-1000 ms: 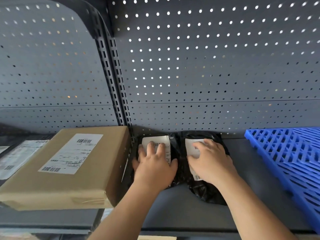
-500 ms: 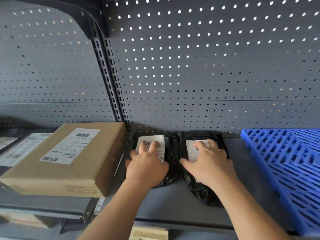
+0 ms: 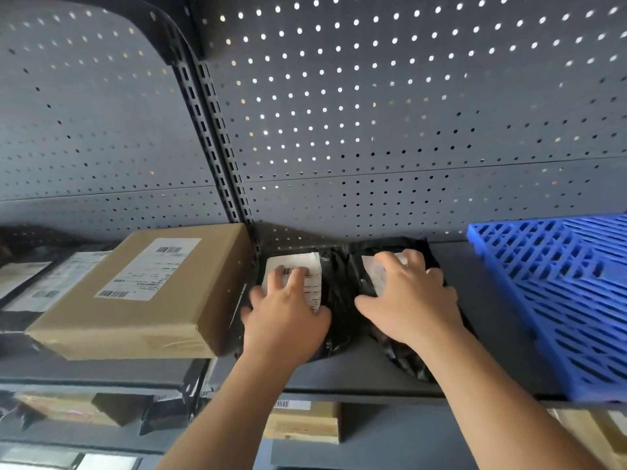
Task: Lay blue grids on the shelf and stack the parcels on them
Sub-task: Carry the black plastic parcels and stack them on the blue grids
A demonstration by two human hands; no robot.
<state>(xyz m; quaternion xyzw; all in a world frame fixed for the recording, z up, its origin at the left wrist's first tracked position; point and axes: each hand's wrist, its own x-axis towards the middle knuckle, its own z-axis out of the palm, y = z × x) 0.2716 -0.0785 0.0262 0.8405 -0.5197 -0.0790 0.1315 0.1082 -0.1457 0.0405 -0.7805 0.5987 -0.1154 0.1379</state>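
Two black plastic-bag parcels lie side by side on the grey shelf (image 3: pixel 488 320), against the perforated back wall. My left hand (image 3: pixel 288 313) lies spread over the left black parcel (image 3: pixel 334 283), its fingers on the white label (image 3: pixel 314 266) and its thumb at the parcel's right side. The right black parcel (image 3: pixel 407 359) is covered by my right hand (image 3: pixel 412 298), thumb at its left edge. A blue grid (image 3: pixel 559 293) lies flat on the same shelf to the right, apart from the parcels, with bare shelf between.
A brown cardboard box (image 3: pixel 142 296) with a white label sits on the neighbouring shelf section to the left, close to my left hand. A slotted upright post (image 3: pixel 220 157) separates the sections. More boxes (image 3: pixel 302 422) sit on the shelf below.
Both hands stay on the two black parcels in nearly the same pose. The view has drifted, so the lower shelf now shows.
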